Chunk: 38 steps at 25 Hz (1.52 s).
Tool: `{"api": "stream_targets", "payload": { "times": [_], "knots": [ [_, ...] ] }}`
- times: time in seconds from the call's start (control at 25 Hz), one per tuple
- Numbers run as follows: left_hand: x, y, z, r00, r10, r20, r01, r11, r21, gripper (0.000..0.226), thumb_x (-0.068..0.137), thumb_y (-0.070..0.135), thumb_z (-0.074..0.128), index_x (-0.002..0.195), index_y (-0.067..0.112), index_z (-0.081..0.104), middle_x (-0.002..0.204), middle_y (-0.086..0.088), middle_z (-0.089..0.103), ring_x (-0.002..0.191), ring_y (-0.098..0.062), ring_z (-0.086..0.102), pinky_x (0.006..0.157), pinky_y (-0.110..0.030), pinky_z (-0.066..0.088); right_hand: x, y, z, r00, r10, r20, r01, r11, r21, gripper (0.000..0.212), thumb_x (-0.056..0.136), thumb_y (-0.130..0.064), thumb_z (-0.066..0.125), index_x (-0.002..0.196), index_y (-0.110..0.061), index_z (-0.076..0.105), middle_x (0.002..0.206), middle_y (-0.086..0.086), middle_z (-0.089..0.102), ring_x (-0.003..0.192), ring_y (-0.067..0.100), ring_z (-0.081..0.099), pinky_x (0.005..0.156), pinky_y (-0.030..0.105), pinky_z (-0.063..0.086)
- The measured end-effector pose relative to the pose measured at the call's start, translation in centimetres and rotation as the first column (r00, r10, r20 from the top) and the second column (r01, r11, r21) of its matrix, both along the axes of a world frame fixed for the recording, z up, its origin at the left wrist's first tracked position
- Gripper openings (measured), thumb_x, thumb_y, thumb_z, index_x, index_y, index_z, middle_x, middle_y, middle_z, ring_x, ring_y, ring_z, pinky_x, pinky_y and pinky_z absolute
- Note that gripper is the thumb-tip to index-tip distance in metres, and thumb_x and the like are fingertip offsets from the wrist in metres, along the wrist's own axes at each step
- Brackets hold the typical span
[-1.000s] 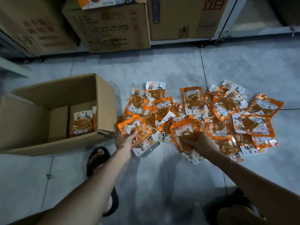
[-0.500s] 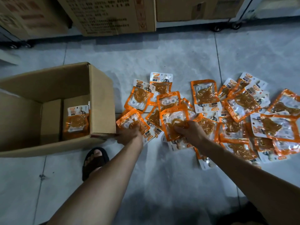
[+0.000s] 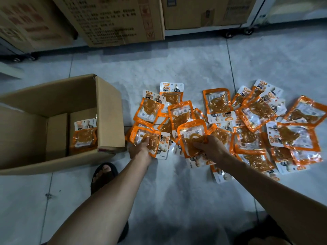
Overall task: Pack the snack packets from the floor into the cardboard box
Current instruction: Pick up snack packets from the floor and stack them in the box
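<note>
Floor point(image 3: 177, 64): pale grey tile, dim light. Stacked cartons point(image 3: 113, 20) stand along the back edge, well behind the cardboard box.

Cardboard box point(image 3: 108, 110): open top, sits on the floor. One packet point(image 3: 84, 135) stands upright inside, against its inner wall on the pile side.

Snack packets point(image 3: 247, 128): orange and clear, strewn overlapping on the floor just beside the box and spreading away from it.

Left hand point(image 3: 141, 149): nearest the box corner, closed on a held packet point(image 3: 150, 140), fingers under it, thumb on top.

Right hand point(image 3: 210, 145): farther from the box, over the middle of the pile, gripping a second packet point(image 3: 192, 135) by its lower edge, tilted up off the pile.

Sandalled foot point(image 3: 104, 175): on the floor just in front of the box
</note>
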<state>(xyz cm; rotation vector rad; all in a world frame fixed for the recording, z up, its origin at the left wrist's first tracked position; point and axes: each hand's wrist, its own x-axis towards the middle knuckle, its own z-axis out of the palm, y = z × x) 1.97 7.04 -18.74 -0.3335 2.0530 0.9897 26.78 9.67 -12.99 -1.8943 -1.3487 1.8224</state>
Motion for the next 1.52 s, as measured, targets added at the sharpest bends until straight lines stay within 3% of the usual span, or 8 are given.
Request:
{"api": "stream_targets", "payload": {
  "times": [0.2,0.32,0.4,0.6,0.72,0.84,0.96,1.52],
  "knots": [
    [0.6,-1.4,5.0,0.985,-0.161,0.065,0.153,0.982,0.115,0.049,0.050,0.020,0.095,0.091,0.013,0.071,0.100,-0.006,0.073,0.089,-0.025,0.071,0.084,-0.052,0.058,0.4,-0.2,4.5,0.997,-0.024,-0.067,0.025,1.000,0.010,0.013,0.092,-0.023,0.063,0.090,-0.010,0.064,0.073,-0.001,0.067,0.056,0.008,0.059,0.044,0.014,0.044],
    [0.2,-2.6,7.5,0.908,-0.405,0.107,0.381,0.905,0.191,0.071,0.034,0.021,0.098,0.099,0.009,0.072,0.101,-0.016,0.076,0.086,-0.031,0.074,0.082,-0.052,0.059,0.4,-0.4,8.4,0.970,-0.104,-0.220,0.098,0.994,-0.038,0.020,0.090,-0.022,0.065,0.095,-0.003,0.070,0.085,0.012,0.075,0.074,0.022,0.072,0.070,0.030,0.057],
    [0.5,-2.7,12.3,0.830,-0.557,0.022,0.533,0.804,0.262,0.062,0.048,0.013,0.095,0.105,0.008,0.069,0.101,-0.014,0.076,0.089,-0.028,0.074,0.083,-0.043,0.060,0.0,-0.7,10.9,0.935,-0.156,-0.317,0.140,0.988,-0.072,0.027,0.088,-0.022,0.066,0.104,0.000,0.069,0.096,0.017,0.076,0.089,0.033,0.072,0.085,0.040,0.056],
    [-0.1,-2.1,23.2,0.682,-0.696,-0.224,0.713,0.565,0.415,0.066,0.068,0.019,0.088,0.124,0.014,0.053,0.109,-0.003,0.072,0.101,-0.024,0.069,0.085,-0.036,0.057,-4.4,-2.1,19.1,0.849,-0.197,-0.491,0.211,0.977,-0.027,0.017,0.091,-0.016,0.063,0.100,-0.003,0.070,0.094,0.014,0.076,0.081,0.025,0.074,0.068,0.033,0.059],
    [-1.0,-2.4,28.9,0.615,-0.688,-0.386,0.786,0.494,0.371,0.061,0.083,0.031,0.075,0.134,0.028,0.042,0.113,0.006,0.064,0.103,-0.015,0.062,0.087,-0.034,0.054,-7.2,-2.3,23.1,0.841,-0.207,-0.500,0.247,0.969,0.013,0.030,0.090,-0.022,0.064,0.112,0.000,0.065,0.108,0.020,0.073,0.100,0.037,0.070,0.089,0.051,0.056],
    [-3.0,-3.1,33.8,0.677,-0.680,-0.280,0.717,0.527,0.456,0.061,0.088,0.031,0.069,0.140,0.025,0.037,0.120,-0.002,0.065,0.105,-0.019,0.065,0.081,-0.035,0.056,-9.4,-2.2,26.3,0.839,-0.161,-0.520,0.212,0.976,0.040,0.031,0.091,-0.026,0.064,0.111,-0.003,0.064,0.104,0.018,0.074,0.098,0.036,0.071,0.091,0.051,0.055],
    [-5.3,-3.9,35.8,0.669,-0.729,-0.144,0.676,0.516,0.526,0.031,0.091,0.009,0.064,0.121,0.011,0.061,0.108,-0.011,0.076,0.098,-0.027,0.073,0.086,-0.041,0.057,-11.0,-2.1,28.3,0.825,-0.127,-0.550,0.175,0.984,0.035,0.028,0.093,-0.028,0.061,0.109,-0.005,0.062,0.100,0.017,0.075,0.093,0.035,0.073,0.078,0.043,0.061],
    [-20.6,-3.3,34.9,0.774,-0.624,-0.108,0.592,0.653,0.472,0.020,0.092,0.010,0.062,0.112,0.009,0.066,0.100,-0.015,0.076,0.092,-0.029,0.073,0.078,-0.042,0.058,-26.7,0.6,28.1,0.818,-0.013,-0.575,-0.024,0.998,-0.056,0.025,0.096,-0.021,0.056,0.112,-0.002,0.063,0.098,0.015,0.076,0.088,0.028,0.073,0.085,0.045,0.058]
  ]
}}
